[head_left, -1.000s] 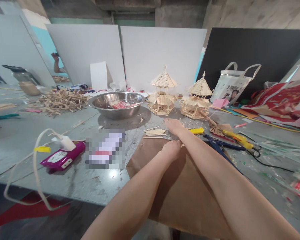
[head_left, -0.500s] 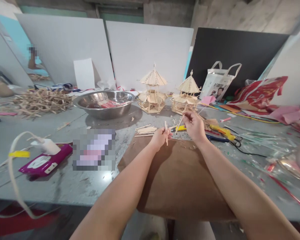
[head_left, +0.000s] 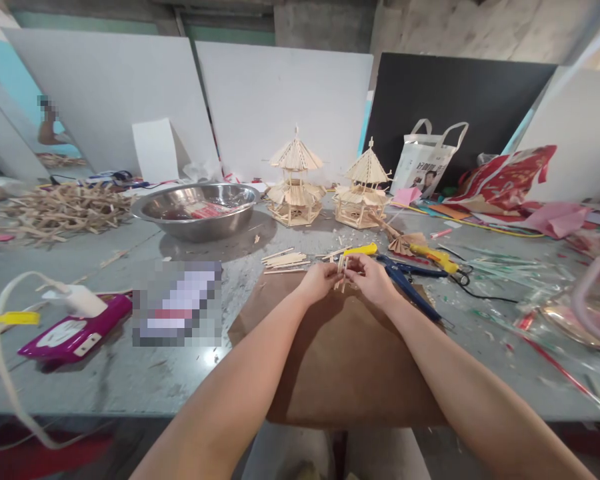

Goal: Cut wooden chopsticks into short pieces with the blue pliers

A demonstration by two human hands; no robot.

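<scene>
Thin wooden sticks [head_left: 341, 265] stand between my two hands above the brown board [head_left: 355, 360]. My left hand [head_left: 321, 281] is closed on some of them. My right hand [head_left: 371, 277] pinches a stick close against these, and the fingertips of both hands nearly meet. Loose sticks [head_left: 286, 260] lie in a small pile just beyond my left hand. A yellow-handled tool [head_left: 361, 250] rests behind my right hand, and a blue glue gun [head_left: 407, 283] lies to its right.
Two stick-built pagoda models [head_left: 296, 193] stand at the back. Left of them sit a steel basin [head_left: 195, 227] and a heap of sticks [head_left: 65, 210]. A purple power strip [head_left: 77, 333] is at the left. Plastic scraps [head_left: 510, 273], a white bag [head_left: 423, 163] and red packaging [head_left: 507, 180] lie right.
My right hand has come down and left, bringing its stick against those in my left hand. The blue glue gun, formerly mostly behind my right hand, shows now. The view has shifted slightly.
</scene>
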